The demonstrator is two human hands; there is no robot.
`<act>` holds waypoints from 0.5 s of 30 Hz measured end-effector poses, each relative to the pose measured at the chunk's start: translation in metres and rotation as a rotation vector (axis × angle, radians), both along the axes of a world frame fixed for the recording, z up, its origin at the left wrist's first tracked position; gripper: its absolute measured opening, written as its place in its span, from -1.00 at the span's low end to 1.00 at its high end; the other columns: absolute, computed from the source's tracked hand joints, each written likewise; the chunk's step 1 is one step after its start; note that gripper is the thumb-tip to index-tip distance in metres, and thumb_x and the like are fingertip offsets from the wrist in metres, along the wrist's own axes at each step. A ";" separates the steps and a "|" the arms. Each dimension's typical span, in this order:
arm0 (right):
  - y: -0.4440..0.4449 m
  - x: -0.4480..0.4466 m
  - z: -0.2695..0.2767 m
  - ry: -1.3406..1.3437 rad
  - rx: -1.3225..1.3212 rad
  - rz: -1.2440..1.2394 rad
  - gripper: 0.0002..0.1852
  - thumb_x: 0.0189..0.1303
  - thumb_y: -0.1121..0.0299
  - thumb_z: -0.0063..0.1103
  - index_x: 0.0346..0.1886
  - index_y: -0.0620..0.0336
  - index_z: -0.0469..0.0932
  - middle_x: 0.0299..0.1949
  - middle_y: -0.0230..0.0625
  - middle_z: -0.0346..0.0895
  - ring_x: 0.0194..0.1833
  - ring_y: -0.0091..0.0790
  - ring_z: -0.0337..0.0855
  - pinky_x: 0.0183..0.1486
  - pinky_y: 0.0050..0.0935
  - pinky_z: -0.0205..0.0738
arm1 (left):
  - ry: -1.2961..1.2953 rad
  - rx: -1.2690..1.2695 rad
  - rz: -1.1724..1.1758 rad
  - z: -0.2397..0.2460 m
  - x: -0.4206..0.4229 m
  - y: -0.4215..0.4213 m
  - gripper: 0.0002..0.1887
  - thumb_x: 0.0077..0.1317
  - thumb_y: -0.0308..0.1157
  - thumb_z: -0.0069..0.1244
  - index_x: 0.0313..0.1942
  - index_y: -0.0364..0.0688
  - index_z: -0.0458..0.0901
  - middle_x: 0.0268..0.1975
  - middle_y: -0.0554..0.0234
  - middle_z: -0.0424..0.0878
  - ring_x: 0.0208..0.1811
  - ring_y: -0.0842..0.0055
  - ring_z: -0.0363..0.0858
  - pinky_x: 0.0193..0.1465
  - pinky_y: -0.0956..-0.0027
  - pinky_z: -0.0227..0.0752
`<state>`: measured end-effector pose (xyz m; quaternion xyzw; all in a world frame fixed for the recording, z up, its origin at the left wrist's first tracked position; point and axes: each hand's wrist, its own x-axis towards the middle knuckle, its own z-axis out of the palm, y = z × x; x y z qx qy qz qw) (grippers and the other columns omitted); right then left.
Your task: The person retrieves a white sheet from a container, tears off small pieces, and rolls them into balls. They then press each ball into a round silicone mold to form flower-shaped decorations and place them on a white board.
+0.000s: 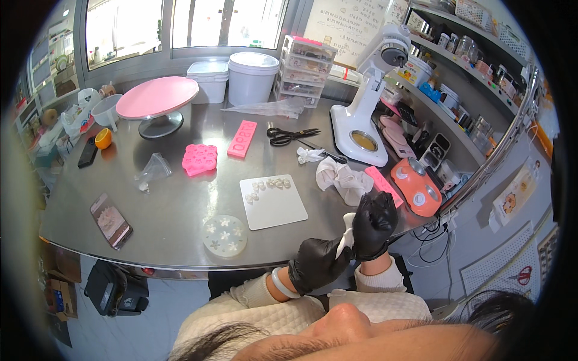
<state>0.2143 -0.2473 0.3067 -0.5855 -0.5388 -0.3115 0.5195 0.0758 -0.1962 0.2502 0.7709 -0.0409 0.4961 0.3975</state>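
Both my hands wear black gloves and meet at the front edge of the metal table (171,225). A small white piping bag or cloth (347,235) lies between them; my left hand (318,266) grips its lower part, and my right hand (375,221) is closed beside its upper part. Whether the right fingers hold it too is hidden. Left of my hands lie a white square board (275,212) with several small pale shaped pieces (280,182) along its top and left, and a round translucent flower mold (225,235). A crumpled white cloth (345,180) lies just beyond my right hand.
A pink strip mold (384,186) and an orange appliance (415,187) sit right. Farther back are a white stand mixer (361,122), black scissors (291,135), pink molds (200,159) and a pink turntable (158,97). A phone (110,221) lies left; shelves (451,67) stand right.
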 end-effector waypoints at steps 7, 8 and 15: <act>-0.010 -0.002 -0.009 0.880 0.090 0.380 -0.86 0.45 0.38 0.13 -0.09 0.26 0.55 -0.29 -0.46 0.50 -0.35 -0.51 0.41 -0.25 -0.49 0.33 | 0.116 -0.261 -0.246 -0.011 -0.009 0.003 -0.77 0.39 -0.45 0.02 0.00 -0.35 0.54 -0.38 -0.11 0.61 -0.46 0.09 0.61 -0.35 0.23 0.51; -0.017 -0.007 -0.008 0.725 -0.028 0.564 -0.78 0.49 0.20 0.07 -0.19 0.17 0.49 -0.32 -0.46 0.40 -0.30 -0.52 0.36 -0.20 -0.50 0.29 | 0.100 -0.392 -0.341 -0.015 -0.010 0.002 -0.79 0.41 -0.46 0.00 -0.01 -0.36 0.53 -0.37 -0.11 0.60 -0.45 0.11 0.60 -0.32 0.25 0.51; -0.016 -0.050 -0.021 0.377 -0.211 0.582 -0.45 0.47 -0.16 -0.11 -0.34 0.20 0.41 -0.09 -0.16 0.39 -0.19 -0.31 0.43 -0.02 -0.33 0.35 | -0.226 -0.441 -0.335 -0.031 0.001 -0.008 -0.65 0.58 -0.43 -0.26 0.22 -0.46 0.43 0.00 0.00 0.63 -0.04 0.37 0.63 0.08 0.38 0.48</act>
